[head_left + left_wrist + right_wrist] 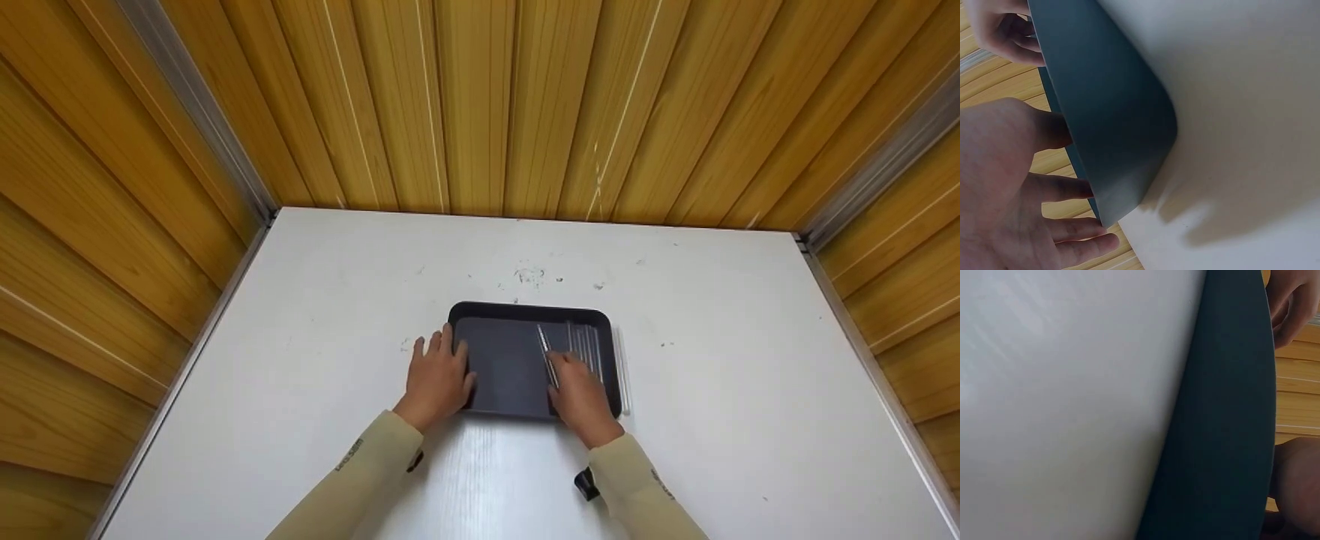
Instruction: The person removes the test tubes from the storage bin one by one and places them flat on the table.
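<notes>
A dark grey rectangular tray [499, 360] lies on the white table. My left hand [437, 379] rests over its left rim with fingers spread and fairly straight; in the left wrist view some fingertips reach past the rim [1086, 169]. Over the right half of the tray, my right hand [581, 394] pinches a thin, shiny clear rod [543, 340], tilted slightly, its far end pointing away from me. Several similar clear rods [586, 339] lie side by side along the tray's right side, partly hidden by that hand. In the right wrist view the tray's outer wall [1219, 416] covers the fingertips.
More clear rods [623, 371] lie on the white table [360, 285] just outside the tray's right wall. Wood-look panels [472, 105] rise at the back and both sides. A small black device [586, 484] sits at the right wrist.
</notes>
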A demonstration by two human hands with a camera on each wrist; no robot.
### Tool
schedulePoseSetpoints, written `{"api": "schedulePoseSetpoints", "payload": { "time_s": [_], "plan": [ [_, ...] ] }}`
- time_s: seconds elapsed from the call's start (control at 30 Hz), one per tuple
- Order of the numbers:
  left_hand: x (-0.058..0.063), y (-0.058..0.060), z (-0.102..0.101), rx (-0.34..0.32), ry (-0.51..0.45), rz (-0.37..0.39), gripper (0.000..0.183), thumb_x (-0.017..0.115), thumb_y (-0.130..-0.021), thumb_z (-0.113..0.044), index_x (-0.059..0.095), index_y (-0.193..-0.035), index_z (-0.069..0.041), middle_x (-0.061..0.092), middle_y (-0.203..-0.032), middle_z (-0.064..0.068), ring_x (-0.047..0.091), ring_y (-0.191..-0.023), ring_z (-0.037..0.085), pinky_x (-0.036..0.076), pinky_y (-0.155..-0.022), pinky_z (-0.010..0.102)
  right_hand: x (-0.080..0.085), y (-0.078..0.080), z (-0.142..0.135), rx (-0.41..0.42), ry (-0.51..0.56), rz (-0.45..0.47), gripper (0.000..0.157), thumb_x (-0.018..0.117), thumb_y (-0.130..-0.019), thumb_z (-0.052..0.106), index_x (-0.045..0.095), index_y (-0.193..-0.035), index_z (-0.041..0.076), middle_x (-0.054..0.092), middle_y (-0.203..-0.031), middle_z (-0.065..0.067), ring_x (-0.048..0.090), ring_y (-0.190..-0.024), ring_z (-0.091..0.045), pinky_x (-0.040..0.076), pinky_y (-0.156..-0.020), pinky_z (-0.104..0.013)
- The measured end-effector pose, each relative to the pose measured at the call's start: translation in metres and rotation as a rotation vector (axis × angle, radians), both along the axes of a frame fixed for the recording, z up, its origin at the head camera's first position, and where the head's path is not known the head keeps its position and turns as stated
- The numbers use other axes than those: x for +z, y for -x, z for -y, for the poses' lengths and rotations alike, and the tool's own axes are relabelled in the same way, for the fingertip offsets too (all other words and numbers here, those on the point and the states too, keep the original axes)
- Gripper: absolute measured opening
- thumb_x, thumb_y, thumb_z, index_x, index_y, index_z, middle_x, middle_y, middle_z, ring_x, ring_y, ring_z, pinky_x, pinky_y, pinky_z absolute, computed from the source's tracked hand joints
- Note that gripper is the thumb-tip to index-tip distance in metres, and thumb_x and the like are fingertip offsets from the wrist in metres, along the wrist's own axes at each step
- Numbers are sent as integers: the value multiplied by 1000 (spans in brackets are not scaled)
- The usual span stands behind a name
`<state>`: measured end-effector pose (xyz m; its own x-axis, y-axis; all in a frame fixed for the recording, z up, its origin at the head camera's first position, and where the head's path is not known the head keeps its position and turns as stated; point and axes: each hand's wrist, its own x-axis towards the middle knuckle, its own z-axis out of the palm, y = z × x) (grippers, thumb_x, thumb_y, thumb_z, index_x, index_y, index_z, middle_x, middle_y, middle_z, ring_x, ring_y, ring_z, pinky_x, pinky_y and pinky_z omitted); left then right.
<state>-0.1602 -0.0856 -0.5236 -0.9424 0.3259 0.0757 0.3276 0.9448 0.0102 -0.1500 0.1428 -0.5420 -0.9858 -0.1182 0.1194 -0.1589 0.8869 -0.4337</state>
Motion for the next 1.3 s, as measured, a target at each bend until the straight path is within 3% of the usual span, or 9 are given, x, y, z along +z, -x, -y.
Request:
{"api": "schedulePoseSetpoints", "payload": {
  "time_s": [0.4,0.73,1.17,1.3],
  "plan": [
    [-1,1,0,-4,32,-22,54,58,-93,-42,55,-133,-6,46,-143,24,48,-129,34,38,-106,53,-6,2,0,23,26,-66,48,71,-73,-8,62,-120,-3,65,-105,-22,66,-94,-37,54,-78,-48],
    [-3,2,0,-2,38,-13,54,58,-93,-42,55,-134,-6,45,-144,23,48,-129,34,37,-106,53,-3,1,0,5,82,-26,50,68,-74,-8,60,-124,-3,65,-107,-20,65,-97,-37,53,-80,-49],
    [-2,1,-1,-1,20,5,54,58,-94,-41,55,-134,-6,43,-145,24,47,-130,35,36,-107,54,2,-3,-2,-45,169,91,54,66,-82,-4,52,-135,-1,57,-131,-24,56,-120,-39,48,-95,-51],
    [-2,1,-1,-3,31,-20,53,59,-93,-41,56,-133,-6,45,-144,24,48,-129,34,37,-106,53,5,-3,-3,-42,189,94,54,66,-82,-4,52,-135,-2,56,-131,-24,54,-122,-40,47,-98,-50]
  ]
}}
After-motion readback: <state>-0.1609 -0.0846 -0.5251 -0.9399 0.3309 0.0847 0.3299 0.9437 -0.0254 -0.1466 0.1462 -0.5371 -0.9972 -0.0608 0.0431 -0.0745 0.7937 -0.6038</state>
